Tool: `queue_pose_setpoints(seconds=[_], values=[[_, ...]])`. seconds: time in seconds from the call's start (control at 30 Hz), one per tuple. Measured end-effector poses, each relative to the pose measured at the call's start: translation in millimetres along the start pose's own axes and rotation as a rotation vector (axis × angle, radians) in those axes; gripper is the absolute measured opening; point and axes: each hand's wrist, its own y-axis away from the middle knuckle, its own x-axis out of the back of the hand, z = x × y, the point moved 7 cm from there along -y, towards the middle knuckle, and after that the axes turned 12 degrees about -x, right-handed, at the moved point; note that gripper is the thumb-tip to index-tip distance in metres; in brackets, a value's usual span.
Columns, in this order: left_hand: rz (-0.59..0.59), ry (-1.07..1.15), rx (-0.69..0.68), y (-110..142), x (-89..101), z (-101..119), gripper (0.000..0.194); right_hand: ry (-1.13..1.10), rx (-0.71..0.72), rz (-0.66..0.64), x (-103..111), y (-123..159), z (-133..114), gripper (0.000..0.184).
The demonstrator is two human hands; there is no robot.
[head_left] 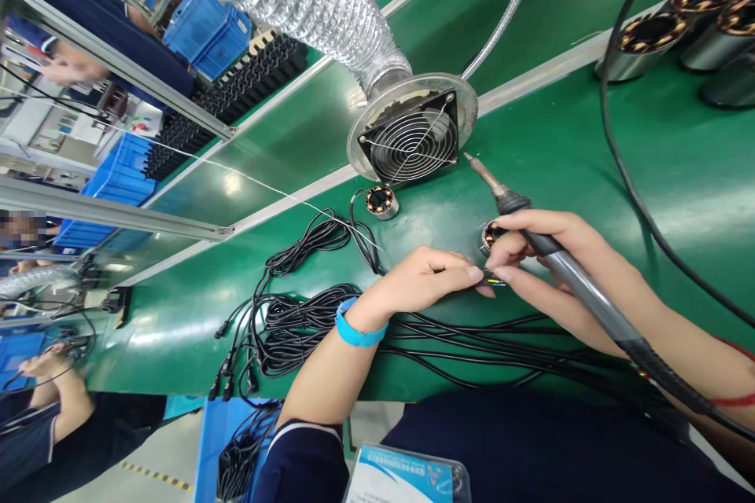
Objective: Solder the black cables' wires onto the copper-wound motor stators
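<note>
My left hand (433, 279) is closed on the end of a black cable, where thin yellow and blue wires (495, 281) stick out. Across my right hand (548, 259) lies a soldering iron (566, 267), its tip pointing up and left toward the fan. The thumb and forefinger of that hand also pinch a fine wire close to the cable end. Just behind these fingertips sits a small wound stator (489, 236), partly hidden. Another stator (382, 203) with a cable attached stands near the fan.
A round fume-extractor fan (413, 143) on a silver duct (330, 8) stands over the green bench (177, 314). Coiled black cables (300, 322) lie left and in front. Larger stators (642, 47) stand far right. A black cord (613, 126) hangs at right. Co-workers' hands (50, 365) show at left.
</note>
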Motion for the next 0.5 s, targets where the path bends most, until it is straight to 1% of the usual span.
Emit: queue_pose_setpoints(seconds=[0.07, 0.1, 0.13, 0.17, 0.23, 0.3, 0.33, 0.4, 0.43, 0.5], values=[[-0.017, 0.150, 0.123, 2.0, -6.5, -7.5, 0.048, 0.028, 0.030, 0.004, 0.5, -0.6, -3.8, 0.034], [0.004, 0.203, 0.162, 2.3, -8.1, -10.0, 0.048, 0.041, 0.042, 0.013, 1.5, -1.0, -4.9, 0.033], [0.048, 0.229, 0.174, 1.6, -7.6, -11.2, 0.047, 0.065, 0.042, 0.015, 2.2, -1.5, -4.8, 0.033], [0.113, 0.229, 0.160, -0.1, -4.9, -11.5, 0.047, 0.094, 0.033, 0.024, 3.9, -1.8, -4.1, 0.032], [0.280, 0.175, 0.101, -3.9, 4.7, -11.4, 0.044, 0.166, -0.008, 0.072, 10.9, -1.3, -1.6, 0.033], [0.436, 0.109, 0.057, -6.7, 14.6, -13.2, 0.040, 0.268, -0.096, 0.123, 20.3, 2.1, 3.1, 0.037], [0.494, 0.083, 0.045, -7.9, 18.3, -14.8, 0.037, 0.303, -0.141, 0.161, 26.6, 5.2, 5.2, 0.040], [0.563, 0.043, 0.028, -10.4, 23.0, -17.3, 0.029, 0.357, -0.208, 0.237, 39.3, 13.0, 8.4, 0.044], [0.581, 0.025, 0.018, -11.6, 24.3, -17.7, 0.023, 0.380, -0.213, 0.260, 44.2, 16.6, 8.9, 0.042], [0.601, -0.015, 0.004, -13.0, 25.6, -16.3, 0.016, 0.411, -0.142, 0.297, 51.6, 22.5, 6.6, 0.033]])
